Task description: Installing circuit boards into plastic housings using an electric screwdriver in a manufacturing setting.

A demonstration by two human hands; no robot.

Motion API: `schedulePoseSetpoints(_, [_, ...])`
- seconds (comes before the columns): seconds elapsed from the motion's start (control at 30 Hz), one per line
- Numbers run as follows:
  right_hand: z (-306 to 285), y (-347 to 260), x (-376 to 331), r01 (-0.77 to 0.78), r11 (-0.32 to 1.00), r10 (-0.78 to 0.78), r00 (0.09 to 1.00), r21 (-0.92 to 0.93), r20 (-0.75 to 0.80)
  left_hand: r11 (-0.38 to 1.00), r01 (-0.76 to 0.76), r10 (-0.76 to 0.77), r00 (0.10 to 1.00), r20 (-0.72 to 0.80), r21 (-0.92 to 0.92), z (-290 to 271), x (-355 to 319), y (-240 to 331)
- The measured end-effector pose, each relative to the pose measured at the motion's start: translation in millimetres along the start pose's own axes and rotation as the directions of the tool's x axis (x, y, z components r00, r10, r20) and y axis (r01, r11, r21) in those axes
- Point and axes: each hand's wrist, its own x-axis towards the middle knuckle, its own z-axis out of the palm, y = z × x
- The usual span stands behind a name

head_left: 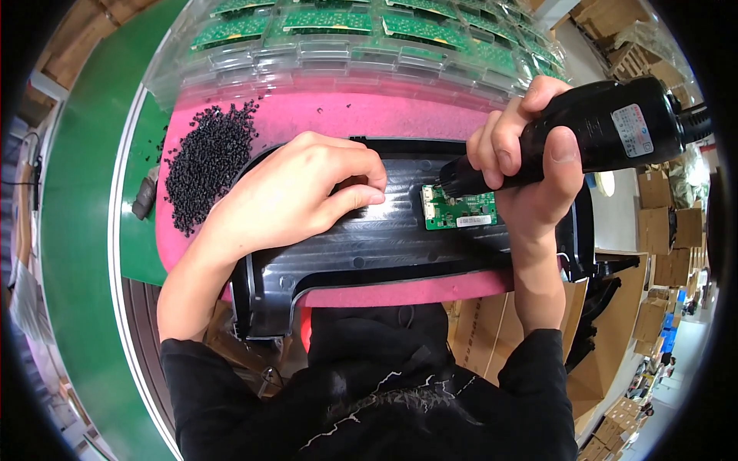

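My right hand (530,154) is wrapped round a black electric screwdriver (607,123) with a cord at its back end. The driver's nose slants down left onto the upper edge of a small green circuit board (461,209), which has white connectors on its left side. That board lies inside a long black plastic housing (361,238). Over the housing's left half is my left hand (307,184), thumb and fingers curled together; anything between the fingertips is too small or hidden to make out.
A heap of small black screws (211,165) lies left of the housing on a pink mat (307,107). Clear plastic trays (323,58) holding green circuit boards stand behind. A green table surface (84,230) extends left. Cardboard boxes (657,192) stack up at the right.
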Motion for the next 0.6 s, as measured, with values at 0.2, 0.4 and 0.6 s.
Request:
schedulePoseSetpoints(0.2, [-2.6, 1.9, 2.0, 0.016, 0.980, -0.011, 1.000, 0.200, -0.027, 0.990, 0.043, -0.040, 0.999, -0.025, 0.133, -0.8, -0.1, 2.6])
schedulePoseSetpoints(0.4, [-0.7, 6.3, 1.8, -0.013, 0.976, 0.004, 0.999, 0.218, 0.042, 0.985, 0.040, -0.031, 0.998, -0.059, 0.167, 1.5, -3.9, -0.3])
schedulePoseSetpoints(0.6, [9.3, 5.1, 0.3, -0.032, 0.998, 0.036, 0.994, -0.045, 0.106, 0.980, 0.027, -0.009, 0.996, -0.090, 0.195, 2.5, -3.7, 0.3])
